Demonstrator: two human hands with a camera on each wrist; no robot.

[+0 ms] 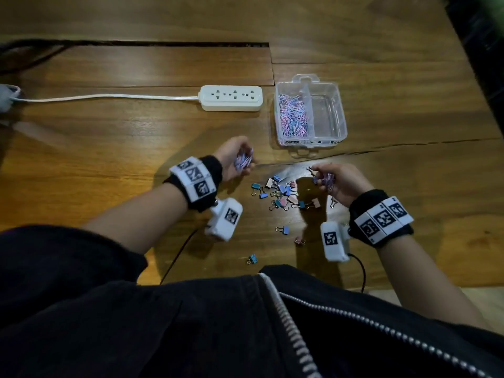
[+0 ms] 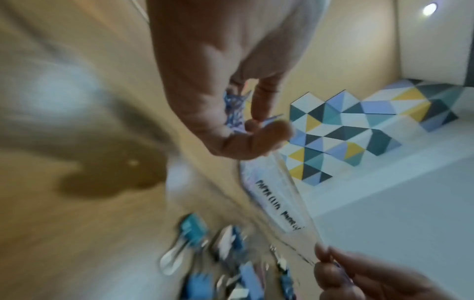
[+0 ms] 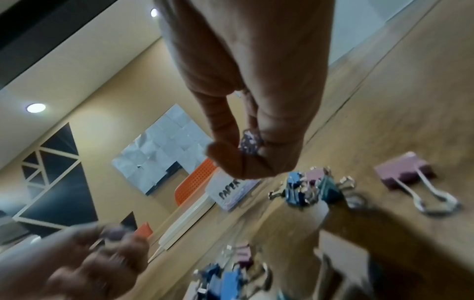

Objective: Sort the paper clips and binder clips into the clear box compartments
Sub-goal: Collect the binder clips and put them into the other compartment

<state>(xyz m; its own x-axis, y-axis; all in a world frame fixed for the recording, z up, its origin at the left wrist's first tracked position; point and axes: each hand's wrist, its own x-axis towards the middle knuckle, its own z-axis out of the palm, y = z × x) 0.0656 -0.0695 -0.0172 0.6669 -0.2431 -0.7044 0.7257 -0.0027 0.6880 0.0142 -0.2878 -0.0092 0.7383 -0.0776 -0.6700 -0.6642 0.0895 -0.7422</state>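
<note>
1. My left hand (image 1: 235,158) curled its fingers (image 2: 266,95) round a bunch of pink, purple and blue wire paper clips (image 1: 243,160), held above the brown wooden surface (image 1: 109,137).
2. My right hand (image 1: 339,182) pinched a second bunch of the same clips (image 1: 326,179); its fingers (image 3: 225,121) were closed on them.
3. The clear plastic two-compartment box (image 1: 338,126) sat at one o'clock from my hands, its left compartment heaped with paper clips, its right one showing only bare plastic.
4. Small blue, pink and teal metal binder clips (image 1: 282,192) lay scattered between my wrists, a few strays toward six o'clock.
5. A white power strip (image 1: 231,97) lay just beside the box at its nine o'clock.
</note>
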